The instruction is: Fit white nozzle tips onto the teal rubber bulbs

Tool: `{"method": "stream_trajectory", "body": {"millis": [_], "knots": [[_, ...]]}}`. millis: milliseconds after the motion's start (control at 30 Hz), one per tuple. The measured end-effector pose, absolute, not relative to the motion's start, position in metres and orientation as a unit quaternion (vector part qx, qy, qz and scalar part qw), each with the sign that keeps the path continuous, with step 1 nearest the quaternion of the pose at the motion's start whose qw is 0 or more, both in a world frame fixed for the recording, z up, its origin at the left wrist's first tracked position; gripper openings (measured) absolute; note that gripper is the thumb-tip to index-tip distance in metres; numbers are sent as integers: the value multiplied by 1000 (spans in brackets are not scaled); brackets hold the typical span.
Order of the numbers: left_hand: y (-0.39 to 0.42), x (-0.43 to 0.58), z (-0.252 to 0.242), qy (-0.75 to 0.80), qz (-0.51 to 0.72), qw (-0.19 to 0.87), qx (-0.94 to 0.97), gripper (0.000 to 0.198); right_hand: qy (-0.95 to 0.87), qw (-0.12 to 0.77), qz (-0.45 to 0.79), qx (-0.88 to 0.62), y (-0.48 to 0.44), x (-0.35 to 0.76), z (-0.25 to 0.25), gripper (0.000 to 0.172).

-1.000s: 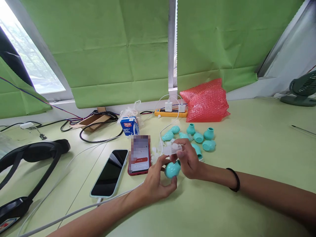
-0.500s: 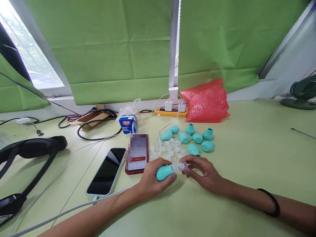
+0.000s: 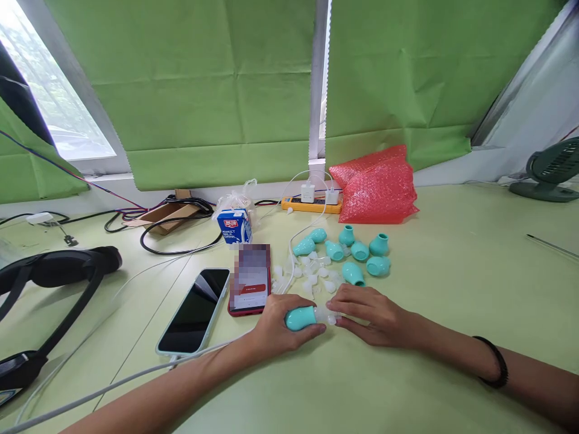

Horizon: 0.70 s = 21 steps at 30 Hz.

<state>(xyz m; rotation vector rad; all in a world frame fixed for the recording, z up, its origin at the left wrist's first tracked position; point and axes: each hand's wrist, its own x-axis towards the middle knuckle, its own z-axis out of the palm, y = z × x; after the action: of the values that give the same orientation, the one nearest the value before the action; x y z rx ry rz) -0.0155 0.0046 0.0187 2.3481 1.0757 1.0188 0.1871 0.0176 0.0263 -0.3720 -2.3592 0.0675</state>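
Head view has the left hand (image 3: 278,328) curled around a glossy turquoise plastic bulb (image 3: 300,318), thumb along the near side and fingers over the far side, so that's a pretty snug hold. Right hand (image 3: 375,316) has its fingertips closed in on the outer end of a translucent plastic fitting (image 3: 322,314), which sits right at the bulb's mouth; can't tell how deep it goes, cause the fingers cover part of it. Both pieces lie sideways, low over the pale green table (image 3: 452,253). Just beyond the hands there's a scatter of small whitish plastic pieces (image 3: 330,286), then a loose bunch of eight more turquoise bulbs (image 3: 378,266), some upright, some tipped over. Off to the left are a red-cased phone (image 3: 251,289) with its screen lit and a dark-screened phone (image 3: 194,310) next to it. Further back you've got a blue milk drink carton (image 3: 235,226), an orange power strip (image 3: 312,207) and a red bubble-wrap bag (image 3: 380,193) under green blinds (image 3: 181,90).
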Motion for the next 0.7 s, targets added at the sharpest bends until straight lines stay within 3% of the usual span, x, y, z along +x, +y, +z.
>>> {"method": "stream_trajectory", "body": {"millis": [233, 333, 533, 700], "knots": [[3, -15, 16, 365, 364, 153, 843, 24, -892, 392, 76, -212, 7, 183, 21, 21], [3, -15, 15, 363, 378, 136, 841, 23, -857, 394, 184, -278, 4, 181, 17, 20], [2, -14, 12, 364, 382, 90, 845, 23, -751, 310, 459, -359, 6, 176, 25, 27], [2, -14, 9, 355, 363, 58, 860, 27, -686, 273, 575, -353, 9, 175, 28, 30]]}}
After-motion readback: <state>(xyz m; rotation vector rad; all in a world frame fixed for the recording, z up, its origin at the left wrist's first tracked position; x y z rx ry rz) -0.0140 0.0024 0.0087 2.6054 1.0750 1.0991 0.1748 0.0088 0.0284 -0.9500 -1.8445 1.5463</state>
